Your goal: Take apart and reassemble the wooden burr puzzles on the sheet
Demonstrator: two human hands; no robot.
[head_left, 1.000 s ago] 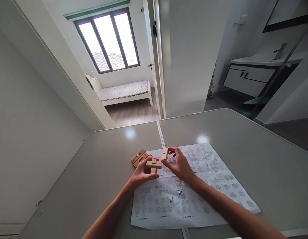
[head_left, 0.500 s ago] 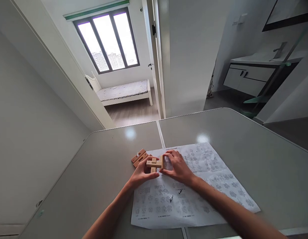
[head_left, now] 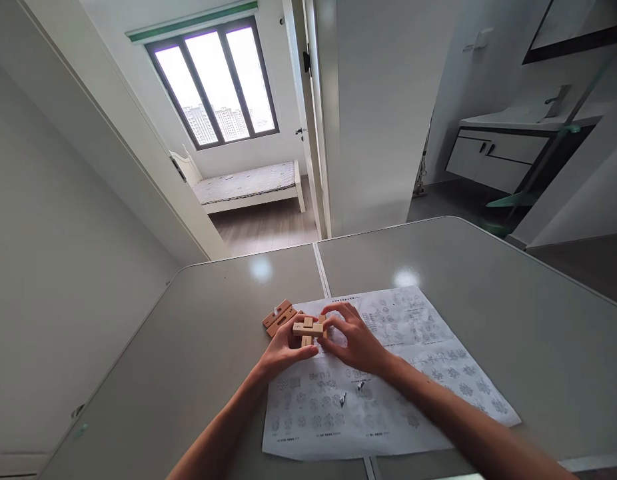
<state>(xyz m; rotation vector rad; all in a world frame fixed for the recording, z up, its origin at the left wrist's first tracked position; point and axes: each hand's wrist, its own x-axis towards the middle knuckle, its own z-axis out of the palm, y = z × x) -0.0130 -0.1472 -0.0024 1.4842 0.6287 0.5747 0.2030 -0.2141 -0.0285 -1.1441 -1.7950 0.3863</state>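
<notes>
Light wooden puzzle blocks [head_left: 307,330], fitted crosswise, are held between the thumb and fingers of my left hand [head_left: 281,350]. My right hand [head_left: 357,343] is closed at their right end, its thumb and fingertips around another light wooden block [head_left: 323,320]. That block is partly hidden by my right fingers. Just beyond my left hand lie reddish-brown notched wooden blocks [head_left: 278,317], side by side on the table. Beneath both hands is a large printed sheet [head_left: 303,427] covered with small diagrams.
Two small dark-and-silver items [head_left: 343,400], too small to name, lie on the sheet nearer to me. The grey table [head_left: 228,300] has a light seam running across it. Past its far edge are a doorway, a bed [head_left: 248,183] and a sink cabinet [head_left: 498,157].
My right fingers have shifted and curled more over the right-hand block, which now shows less and sits differently against the others. My left hand stays almost still.
</notes>
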